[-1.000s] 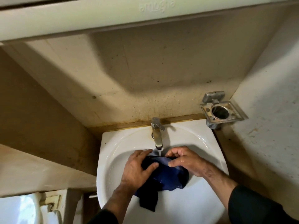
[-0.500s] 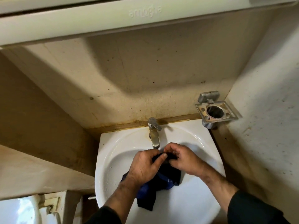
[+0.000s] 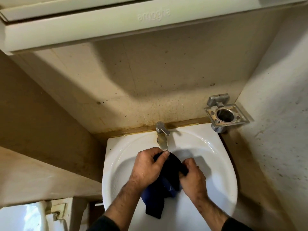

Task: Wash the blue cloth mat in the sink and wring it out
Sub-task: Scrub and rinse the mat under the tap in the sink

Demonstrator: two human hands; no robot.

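Nearest me, two dark sleeves reach in over the front rim of the white ceramic basin (image 3: 113, 164), and between them hangs the wet, dark blue cloth mat (image 3: 166, 182) — bunched into a thick rope, its loose tail drooping down against the inside of the bowl. The left hand (image 3: 146, 165) is curled round the upper end of the bundle, thumb and forefinger pinching the fabric just under the spout; the right hand (image 3: 191, 179) is closed tight on the cloth from the other side, fingers folded over it, a ring showing on one of them. The mat sits wholly over the basin, held up off the bottom except perhaps for that trailing end; I cannot tell if it touches. Just behind the hands stands the tarnished metal tap (image 3: 162, 137), and whether water is running from it I cannot make out. Farther back, on the right wall, is an empty square metal tumbler holder (image 3: 225, 114), and above everything a cream plastic cabinet (image 3: 116, 19). The risk, as I judge it, lies in the twist: the upper knuckles are very near the spout and could knock it, and squeezed water may splash over the rim — or the slick tail may slip free and stay soaked.
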